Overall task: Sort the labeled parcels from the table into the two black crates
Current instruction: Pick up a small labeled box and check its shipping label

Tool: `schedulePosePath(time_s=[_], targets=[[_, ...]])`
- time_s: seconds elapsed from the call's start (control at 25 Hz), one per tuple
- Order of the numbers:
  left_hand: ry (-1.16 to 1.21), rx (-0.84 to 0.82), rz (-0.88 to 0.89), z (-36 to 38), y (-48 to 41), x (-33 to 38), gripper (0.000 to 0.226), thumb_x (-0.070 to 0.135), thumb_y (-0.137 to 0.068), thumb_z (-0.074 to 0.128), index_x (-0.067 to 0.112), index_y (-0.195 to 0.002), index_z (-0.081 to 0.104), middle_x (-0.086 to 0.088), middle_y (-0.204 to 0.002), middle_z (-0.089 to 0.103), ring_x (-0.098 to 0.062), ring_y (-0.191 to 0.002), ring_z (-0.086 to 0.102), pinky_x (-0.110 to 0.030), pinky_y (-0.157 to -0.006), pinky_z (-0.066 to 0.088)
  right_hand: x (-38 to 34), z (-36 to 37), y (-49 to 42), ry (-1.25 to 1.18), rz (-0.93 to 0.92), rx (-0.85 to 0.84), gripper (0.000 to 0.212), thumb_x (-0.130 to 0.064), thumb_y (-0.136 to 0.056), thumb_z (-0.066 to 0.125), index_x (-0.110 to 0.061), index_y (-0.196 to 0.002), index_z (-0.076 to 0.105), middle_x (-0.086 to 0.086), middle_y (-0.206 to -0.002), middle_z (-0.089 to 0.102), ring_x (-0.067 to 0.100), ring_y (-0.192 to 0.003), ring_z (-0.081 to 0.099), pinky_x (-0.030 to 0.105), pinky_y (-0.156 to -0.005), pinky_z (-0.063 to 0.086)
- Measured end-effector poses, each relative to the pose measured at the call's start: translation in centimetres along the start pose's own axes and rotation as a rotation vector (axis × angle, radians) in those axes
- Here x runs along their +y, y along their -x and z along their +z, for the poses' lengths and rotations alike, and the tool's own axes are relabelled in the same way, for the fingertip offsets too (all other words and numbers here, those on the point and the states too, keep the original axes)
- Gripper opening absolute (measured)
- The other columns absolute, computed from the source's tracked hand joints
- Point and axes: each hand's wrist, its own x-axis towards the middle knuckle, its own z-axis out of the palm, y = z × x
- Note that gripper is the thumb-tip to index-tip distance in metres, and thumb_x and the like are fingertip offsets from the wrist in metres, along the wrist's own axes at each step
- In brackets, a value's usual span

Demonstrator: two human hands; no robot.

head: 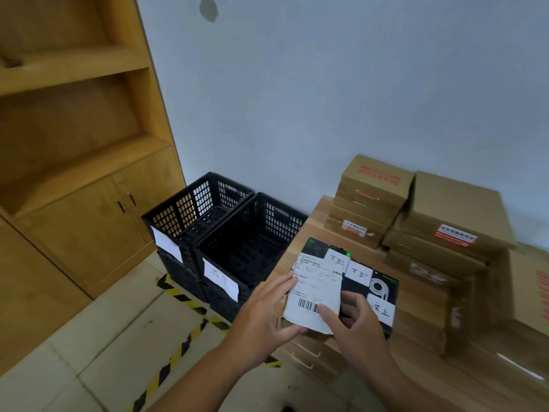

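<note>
Left hand (267, 310) grips the black parcel (361, 273) at its left edge, thumb at the near edge. Right hand (358, 325) grips it from the near right, thumb pressed on the barcode of the white label (318, 288). Parcel sits at the near-left corner of the table (312, 227); lifted or resting, can't tell. Two crates (285, 221) on the floor just left, touching, each paper-tagged. Brown boxes (454, 209) stacked far right.

- i see matt black perforated plastic crates (225, 233)
- plain brown cardboard boxes (457, 215)
- creased white paper label (316, 292)
- smooth wood-grain cabinet (83, 179)
</note>
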Motion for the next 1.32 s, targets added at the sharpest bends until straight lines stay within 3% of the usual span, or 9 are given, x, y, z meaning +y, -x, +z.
schedulePosePath(time_s=[0.16, 0.36, 0.56, 0.64, 0.72, 0.92, 1.08, 1.32], targets=[[-0.027, -0.018, -0.022, -2.6, -2.9, -5.1, 0.093, 0.046, -0.081, 0.083, 0.037, -0.158, 0.032, 0.041, -0.156, 0.025, 0.009, -0.145, 0.025, -0.002, -0.111, 0.022, -0.1, 5.0, -4.8, -0.023, 0.045, -0.040, 0.042, -0.040, -0.083, 0.081, -0.040, -0.113, 0.052, -0.014, -0.116, 0.069, 0.006, -0.106, 0.068, 0.037, -0.085, 0.063], [-0.046, -0.060, -0.080, -7.4, -7.7, -10.7, 0.092, 0.046, -0.082, 0.083, 0.036, -0.158, 0.031, 0.043, -0.156, 0.022, 0.007, -0.146, 0.026, -0.001, -0.110, 0.021, -2.0, 11.5, -11.5, -0.072, 0.109, -0.096, 0.044, -0.041, -0.085, 0.079, -0.038, -0.119, 0.053, -0.016, -0.119, 0.068, 0.004, -0.106, 0.067, 0.034, -0.085, 0.060], [0.027, -0.103, -0.102, -12.2, -13.0, -16.0, 0.092, 0.075, -0.083, 0.067, 0.044, -0.158, 0.025, 0.039, -0.159, 0.020, 0.005, -0.149, 0.021, -0.023, -0.116, 0.032, -5.1, 16.9, -17.8, -0.033, 0.106, -0.113, 0.047, -0.042, -0.086, 0.078, -0.034, -0.124, 0.051, -0.018, -0.120, 0.064, -0.004, -0.107, 0.061, 0.024, -0.085, 0.053], [0.053, -0.127, -0.120, -13.4, -15.6, -19.0, 0.085, 0.075, -0.086, 0.062, 0.044, -0.158, 0.028, 0.042, -0.157, 0.021, 0.007, -0.148, 0.021, -0.029, -0.119, 0.034, -5.2, 19.4, -20.6, -0.029, 0.138, -0.089, 0.050, -0.041, -0.086, 0.079, -0.030, -0.126, 0.051, -0.013, -0.122, 0.066, 0.003, -0.111, 0.063, 0.033, -0.093, 0.056], [0.074, -0.175, -0.119, -14.4, -18.4, -22.5, 0.080, 0.071, -0.088, 0.061, 0.044, -0.157, 0.031, 0.044, -0.155, 0.022, 0.009, -0.148, 0.021, -0.033, -0.122, 0.033, -5.4, 21.8, -23.3, -0.019, 0.172, -0.054, 0.051, -0.042, -0.085, 0.079, -0.029, -0.127, 0.052, -0.012, -0.123, 0.067, 0.007, -0.113, 0.065, 0.039, -0.098, 0.057], [0.100, -0.359, -0.106, -17.6, -25.9, -32.1, 0.081, 0.066, -0.088, 0.065, 0.048, -0.157, 0.027, 0.049, -0.153, 0.016, 0.009, -0.149, 0.018, -0.036, -0.123, 0.032, -5.6, 29.2, -29.6, -0.073, 0.253, 0.050, 0.052, -0.041, -0.081, 0.083, -0.035, -0.122, 0.052, -0.011, -0.122, 0.068, 0.005, -0.108, 0.069, 0.035, -0.091, 0.061], [0.132, -0.488, -0.078, -19.6, -29.6, -37.4, 0.088, 0.065, -0.085, 0.068, 0.044, -0.159, 0.025, 0.047, -0.155, 0.016, 0.013, -0.147, 0.018, -0.029, -0.121, 0.034, -5.4, 33.8, -32.6, -0.166, 0.349, 0.121, 0.053, -0.033, -0.081, 0.086, -0.033, -0.123, 0.054, -0.006, -0.125, 0.069, 0.009, -0.110, 0.070, 0.038, -0.092, 0.061], [0.228, -0.649, -0.176, -16.8, -31.8, -45.1, 0.075, 0.026, -0.091, 0.057, 0.038, -0.159, 0.029, 0.040, -0.159, 0.020, 0.011, -0.148, 0.025, -0.033, -0.121, 0.036, 0.0, 37.4, -37.3, -0.146, 0.438, 0.128, 0.061, -0.031, -0.079, 0.088, -0.033, -0.128, 0.052, -0.011, -0.128, 0.066, 0.006, -0.114, 0.068, 0.036, -0.093, 0.061]])
